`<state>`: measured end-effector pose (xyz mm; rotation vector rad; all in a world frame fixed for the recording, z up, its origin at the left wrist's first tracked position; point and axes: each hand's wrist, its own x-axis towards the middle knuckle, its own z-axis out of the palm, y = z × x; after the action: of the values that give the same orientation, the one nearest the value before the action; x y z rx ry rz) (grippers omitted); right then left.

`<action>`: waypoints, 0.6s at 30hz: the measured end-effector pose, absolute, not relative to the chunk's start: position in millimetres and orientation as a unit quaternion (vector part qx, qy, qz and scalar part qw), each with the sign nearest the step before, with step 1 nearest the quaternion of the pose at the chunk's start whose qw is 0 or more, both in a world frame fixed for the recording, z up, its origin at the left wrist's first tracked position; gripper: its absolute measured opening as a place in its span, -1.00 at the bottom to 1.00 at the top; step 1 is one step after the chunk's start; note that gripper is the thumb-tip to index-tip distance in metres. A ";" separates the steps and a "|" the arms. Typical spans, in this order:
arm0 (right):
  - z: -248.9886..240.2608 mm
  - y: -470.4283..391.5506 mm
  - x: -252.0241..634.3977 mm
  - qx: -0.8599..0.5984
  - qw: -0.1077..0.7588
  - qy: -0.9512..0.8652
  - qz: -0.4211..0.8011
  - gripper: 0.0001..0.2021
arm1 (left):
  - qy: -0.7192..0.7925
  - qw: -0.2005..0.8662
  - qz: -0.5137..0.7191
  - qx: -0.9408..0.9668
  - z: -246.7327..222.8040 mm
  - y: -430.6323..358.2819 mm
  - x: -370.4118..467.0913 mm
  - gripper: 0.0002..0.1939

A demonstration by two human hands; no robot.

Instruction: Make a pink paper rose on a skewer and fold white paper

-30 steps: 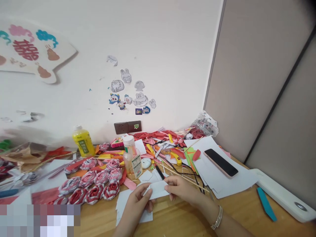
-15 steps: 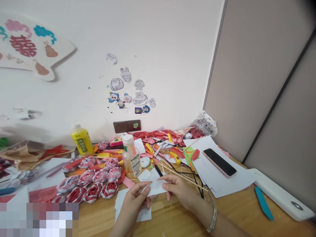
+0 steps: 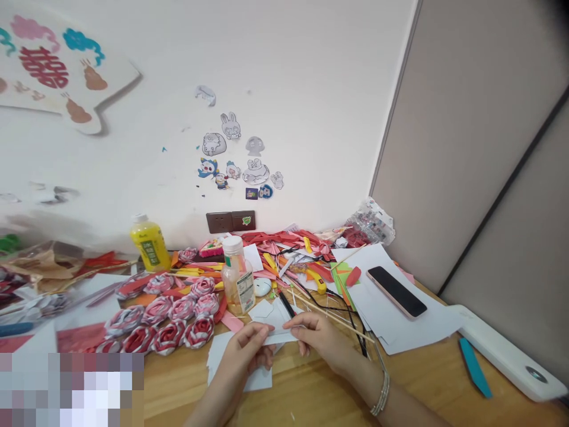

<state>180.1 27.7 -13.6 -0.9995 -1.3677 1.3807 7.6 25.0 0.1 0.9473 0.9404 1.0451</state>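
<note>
A small piece of white paper (image 3: 281, 336) is stretched between my two hands above the wooden table. My left hand (image 3: 252, 347) pinches its left end between thumb and fingers. At the right end, my right hand (image 3: 313, 333) grips it with thumb and forefinger. More white sheets (image 3: 258, 379) lie beneath my left hand. Just beyond the held paper are a black pen (image 3: 287, 305) and a few white paper pieces (image 3: 261, 309).
Rolled paper roses (image 3: 169, 332) and a clear bottle (image 3: 237, 281) stand left of centre, with a yellow bottle (image 3: 151, 246) behind. To the right lie a phone (image 3: 397, 292) on white sheets (image 3: 427, 331), a teal cutter (image 3: 475, 367) and a long white device (image 3: 507, 353). Thin sticks (image 3: 333, 318) cross the middle.
The head view has shifted slightly. My hands still hold the paper between them, and it now looks narrower and flatter. My left hand appears a little further left.
</note>
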 end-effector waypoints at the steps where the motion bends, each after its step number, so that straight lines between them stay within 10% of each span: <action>1: -12.8 27.5 181.1 -0.406 0.452 -0.569 0.554 -0.78 | 0.417 0.663 0.458 0.421 -1.3 26.0 8.1 -0.61; 18: -6.7 22.3 188.4 -0.385 0.382 -0.627 0.560 -0.70 | 0.438 0.678 0.400 0.435 -14.9 34.0 8.0 -0.60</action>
<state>188.4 22.3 -6.7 -0.9812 -1.5992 1.4292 8.0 34.0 -14.9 0.9770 0.9842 0.8992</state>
